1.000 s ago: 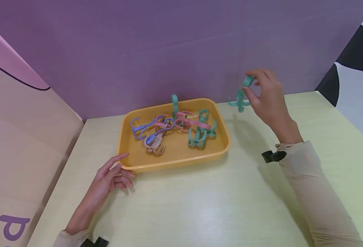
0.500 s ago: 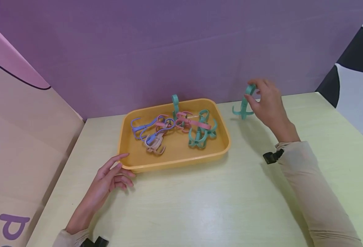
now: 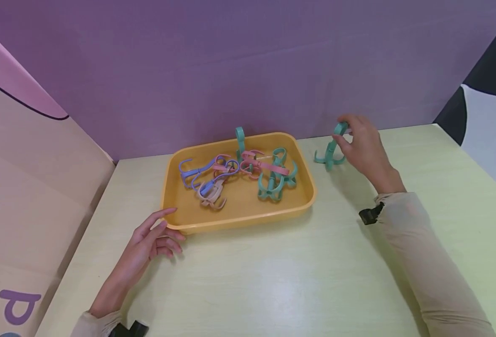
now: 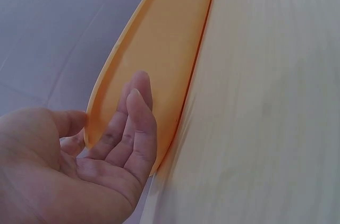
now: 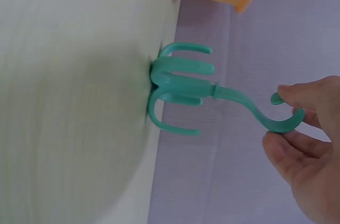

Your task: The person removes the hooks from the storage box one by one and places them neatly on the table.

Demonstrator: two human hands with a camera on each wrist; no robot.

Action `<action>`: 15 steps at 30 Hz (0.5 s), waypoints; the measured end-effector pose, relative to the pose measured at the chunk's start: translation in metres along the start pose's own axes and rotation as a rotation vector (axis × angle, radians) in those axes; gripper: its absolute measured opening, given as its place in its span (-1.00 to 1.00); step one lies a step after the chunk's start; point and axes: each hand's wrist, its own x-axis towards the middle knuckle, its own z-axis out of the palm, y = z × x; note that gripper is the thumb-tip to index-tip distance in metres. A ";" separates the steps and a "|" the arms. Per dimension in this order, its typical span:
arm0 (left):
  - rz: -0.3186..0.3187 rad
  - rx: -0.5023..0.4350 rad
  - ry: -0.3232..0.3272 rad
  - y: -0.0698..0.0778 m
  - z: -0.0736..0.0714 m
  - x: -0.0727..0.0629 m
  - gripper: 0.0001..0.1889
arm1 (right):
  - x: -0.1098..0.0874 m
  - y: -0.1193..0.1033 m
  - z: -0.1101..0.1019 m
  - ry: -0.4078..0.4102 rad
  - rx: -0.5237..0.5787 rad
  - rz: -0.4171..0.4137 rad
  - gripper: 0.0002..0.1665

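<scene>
My right hand (image 3: 363, 147) pinches the curved top of a green multi-prong hanging hook (image 3: 329, 155) between thumb and fingers, to the right of the tray. In the right wrist view the green hook (image 5: 183, 83) stands with its pronged base right at the table surface. My left hand (image 3: 140, 245) is at the near left corner of the yellow tray (image 3: 248, 219). Its index finger reaches over the rim, the thumb touches the rim, and the other fingers lie loosely outside the wall, as the left wrist view shows.
Inside the tray lie several more prong hooks: blue ones (image 3: 207, 188) at left, a beige one (image 3: 214, 199), pink ones (image 3: 269, 166) in the middle and green ones (image 3: 271, 187) at right. One green hook (image 3: 240, 135) stands above the back rim. A purple backdrop (image 3: 248, 70) rises behind the table.
My right hand has lowered the green hook from above the table down to its surface, staying right of the tray. The left hand and tray stay in place.
</scene>
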 end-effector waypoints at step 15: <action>-0.004 0.012 -0.001 0.001 0.000 0.000 -0.51 | 0.003 -0.031 -0.016 -0.011 -0.037 0.000 -0.54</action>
